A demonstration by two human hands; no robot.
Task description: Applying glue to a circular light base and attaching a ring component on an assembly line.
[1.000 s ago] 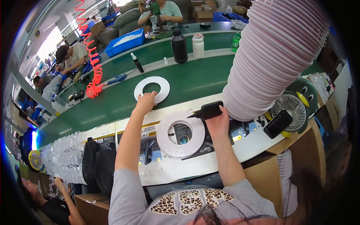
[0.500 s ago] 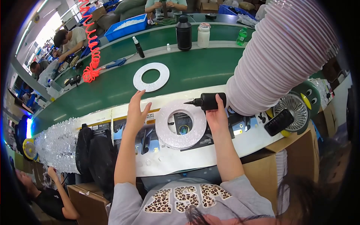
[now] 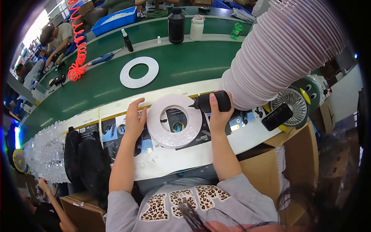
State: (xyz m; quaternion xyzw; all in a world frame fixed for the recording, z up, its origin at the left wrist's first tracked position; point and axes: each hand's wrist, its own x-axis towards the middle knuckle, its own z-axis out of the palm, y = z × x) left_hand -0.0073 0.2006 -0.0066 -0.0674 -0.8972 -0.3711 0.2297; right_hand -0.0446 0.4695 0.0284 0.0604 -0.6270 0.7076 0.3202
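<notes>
A white, speckled flat ring (image 3: 155, 129) lies on the long white board in front of me, seemingly on top of another like it. My left hand (image 3: 135, 120) is beside its left edge, thumb and fingers apart, holding nothing. Gripped in my right hand (image 3: 221, 116) is a black squeeze bottle (image 3: 219, 101), tipped on its side. Its thin nozzle points left over the ring's upper right; whether the tip touches cannot be told. A second white ring (image 3: 150, 69) rests farther off on the green surface.
A tall leaning stack of white rings (image 3: 278, 58) rises at right, near a fan (image 3: 293, 106) and a dark phone-like device (image 3: 277, 116). Clear plastic pieces (image 3: 46, 154) and a black bundle (image 3: 92, 162) sit left. Bottles (image 3: 176, 26) stand beyond; a red coiled hose (image 3: 80, 50) hangs.
The view has shifted, so the scene appears farther left and higher. My left hand has come down closer to the ring. The bottle's nozzle has moved right and nearer me over the ring.
</notes>
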